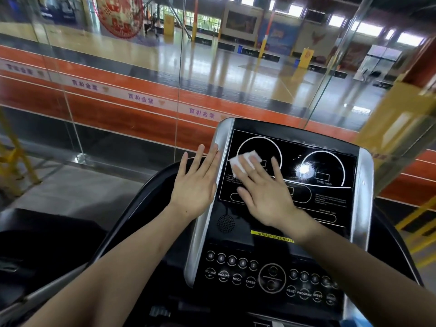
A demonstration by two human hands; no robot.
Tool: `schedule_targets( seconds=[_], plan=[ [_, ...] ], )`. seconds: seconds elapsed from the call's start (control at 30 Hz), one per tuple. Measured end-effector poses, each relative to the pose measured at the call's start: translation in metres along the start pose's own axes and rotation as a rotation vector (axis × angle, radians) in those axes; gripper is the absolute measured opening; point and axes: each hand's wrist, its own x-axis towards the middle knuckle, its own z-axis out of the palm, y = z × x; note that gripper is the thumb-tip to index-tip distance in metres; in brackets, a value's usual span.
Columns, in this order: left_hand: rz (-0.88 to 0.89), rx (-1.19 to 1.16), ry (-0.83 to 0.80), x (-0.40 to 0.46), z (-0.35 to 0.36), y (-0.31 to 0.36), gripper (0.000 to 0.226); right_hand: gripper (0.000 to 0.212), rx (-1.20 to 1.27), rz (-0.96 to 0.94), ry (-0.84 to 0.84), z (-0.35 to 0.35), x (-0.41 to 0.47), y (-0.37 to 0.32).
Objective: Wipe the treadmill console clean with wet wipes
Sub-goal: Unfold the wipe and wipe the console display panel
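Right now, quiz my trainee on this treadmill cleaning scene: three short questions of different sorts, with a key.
1. True or false: the wet wipe lies on the button panel.
2. Which hand presses the wipe? A) left hand B) right hand
3. Fill in: the left hand's fingertips touch the console's silver ___.

Key: 1 false, it is on the display; 2 B; 3 side trim.
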Motion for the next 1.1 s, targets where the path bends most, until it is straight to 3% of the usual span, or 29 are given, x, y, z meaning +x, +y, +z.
schedule_targets(
  seconds=[0.2, 0.6, 0.87, 1.1],
  plan=[
    [-0.003, -0.002, 0.029, 0.001, 0.002, 0.002, 0.068, 0.061, 0.008, -0.071, -0.089, 0.019, -0.049, -0.028],
    [-0.025, -0.009, 0.062, 0.003, 0.004, 0.009, 0.071, 0.060, -0.037, -0.097, -0.136, 0.007, -0.063, 0.003],
    [-0.018, -0.010, 0.065, 0.018, -0.009, 0.023, 0.065, 0.062, -0.041, 0.148, -0.021, -0.017, 0.034, 0.051],
    [0.018, 0.006, 0.089, 0.027, -0.001, 0.037, 0.064, 0.061, 0.070, 0.148, -0.052, 0.003, -0.032, 0.019]
  ],
)
